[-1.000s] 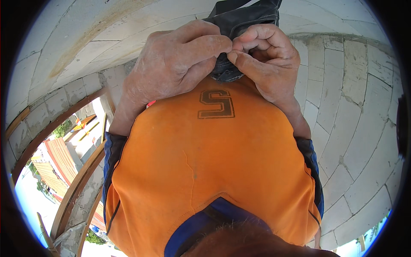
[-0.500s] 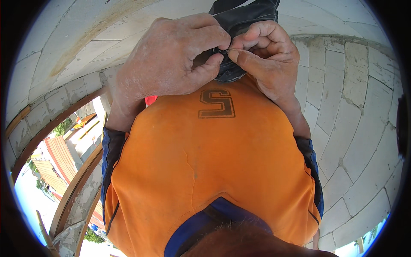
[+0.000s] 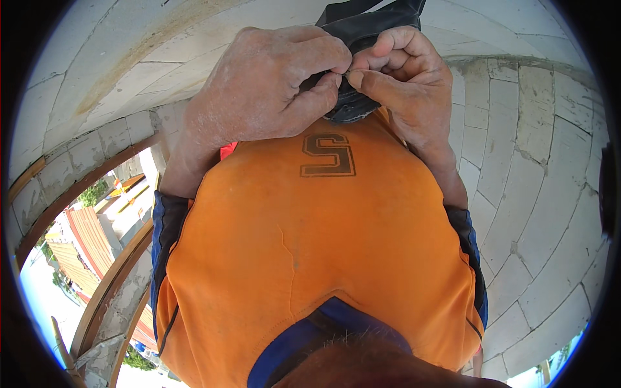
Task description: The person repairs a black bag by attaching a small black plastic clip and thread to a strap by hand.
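Note:
In front of my chest, both hands meet at a black leather-like item point(image 3: 381, 23), possibly a pouch or bag, with stitched edges and a strap-like upper part. My left hand point(image 3: 275, 84) is closed, its thumb and forefinger pinching at a tiny dark bit beside the item. My right hand point(image 3: 414, 87) pinches at the same spot with thumb and forefinger, its other fingers curled. The fingertips of the two hands almost touch. What they pinch is too small to name, and the fingers cover part of the black item.
My orange shirt point(image 3: 323, 239) fills the middle of the view. A pale block wall point(image 3: 530, 181) rises on the right, and more blockwork curves behind my hands. At the left, a wood-framed opening point(image 3: 113, 284) shows a red-striped roof and greenery outside.
My left thumb has closed up toward its forefinger, narrowing the gap between them. Both hands have shifted very slightly, still pinching at the same place.

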`<move>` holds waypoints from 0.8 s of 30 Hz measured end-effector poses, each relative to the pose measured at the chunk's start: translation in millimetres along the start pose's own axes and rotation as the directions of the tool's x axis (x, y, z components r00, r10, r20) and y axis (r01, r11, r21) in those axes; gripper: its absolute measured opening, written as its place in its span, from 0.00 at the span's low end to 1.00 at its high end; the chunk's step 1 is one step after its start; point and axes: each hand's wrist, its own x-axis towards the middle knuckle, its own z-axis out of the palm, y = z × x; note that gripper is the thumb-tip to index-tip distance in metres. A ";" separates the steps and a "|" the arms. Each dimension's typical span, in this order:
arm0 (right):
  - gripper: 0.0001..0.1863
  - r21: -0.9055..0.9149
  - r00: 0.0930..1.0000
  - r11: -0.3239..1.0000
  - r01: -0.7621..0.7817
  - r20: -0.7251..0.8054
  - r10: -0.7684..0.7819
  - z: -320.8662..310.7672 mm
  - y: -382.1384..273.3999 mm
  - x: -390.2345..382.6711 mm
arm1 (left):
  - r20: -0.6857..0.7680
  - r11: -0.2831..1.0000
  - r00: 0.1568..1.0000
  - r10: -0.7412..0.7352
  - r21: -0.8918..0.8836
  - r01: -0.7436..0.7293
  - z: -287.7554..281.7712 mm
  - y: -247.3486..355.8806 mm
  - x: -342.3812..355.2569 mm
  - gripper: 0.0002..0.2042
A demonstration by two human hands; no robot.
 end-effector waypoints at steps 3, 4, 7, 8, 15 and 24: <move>0.18 -0.019 0.999 1.000 -0.024 0.040 0.024 -4.3 -2.3 2.2 | -0.004 1.000 1.000 0.016 -0.006 -0.016 -1.1 -1.2 0.8 0.09; 0.18 -0.019 0.999 1.000 -0.021 0.042 0.022 -7.9 -2.9 4.6 | -0.006 1.000 1.000 0.017 -0.003 -0.017 -2.2 0.0 0.9 0.09; 0.18 -0.064 0.989 0.997 -0.034 0.144 0.042 -12.3 -8.8 9.3 | 0.059 0.999 0.998 0.008 0.040 -0.010 -5.3 3.7 2.3 0.09; 0.20 -0.177 0.984 0.982 -0.060 0.153 0.087 -9.0 -16.7 9.8 | 0.055 0.999 0.998 0.023 0.037 -0.025 -4.9 4.9 3.0 0.09; 0.29 -0.366 0.948 0.898 -0.246 0.101 0.301 7.5 -48.8 9.1 | 0.045 0.998 0.999 0.025 0.065 -0.028 -0.4 10.5 1.1 0.08; 0.32 -0.003 0.978 0.989 -0.147 0.146 0.146 -5.1 -6.4 9.3 | -0.017 0.995 0.995 -0.102 -0.018 0.102 -2.9 11.6 -5.7 0.09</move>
